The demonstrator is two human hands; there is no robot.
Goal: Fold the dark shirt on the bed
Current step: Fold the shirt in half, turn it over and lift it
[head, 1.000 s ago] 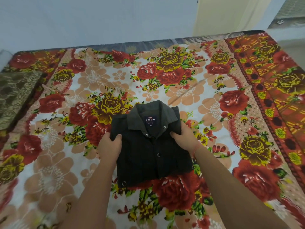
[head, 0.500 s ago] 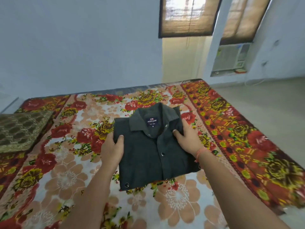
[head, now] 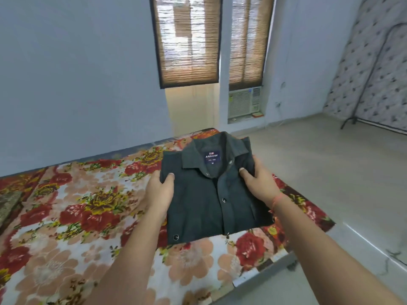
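Hands are both gripping the dark shirt (head: 204, 201), one per side. Left hand (head: 159, 192) is clamping the shirt's left edge, thumb lying on top of the fabric & fingers going underneath, out of sight. Right hand (head: 259, 183) is doing the same on the right edge near the collar, thumb pressing on top, fingers wrapping round the side. Red thread (head: 276, 200) is circling the right wrist.

Shirt is sitting folded into a compact rectangle, front up, collar pointing away from the person, blue neck label (head: 211, 156) reading "ARROW", snaps running down the middle. It's hovering over the right-hand part of the bed (head: 77, 216), near the corner, looking lifted off the floral sheet; underside is hidden, so can't confirm contact.

Green patterned cloth (head: 8, 205) is lying at the bed's far left edge. Beyond the bed: 2 woven blinds (head: 189, 40) hanging down, AC unit (head: 244, 102) sitting below the right one, pale floor (head: 330, 172) stretching to the right, patterned mattress (head: 374, 73) leaning vs. the wall w/ a dark stand (head: 363, 84) in front.
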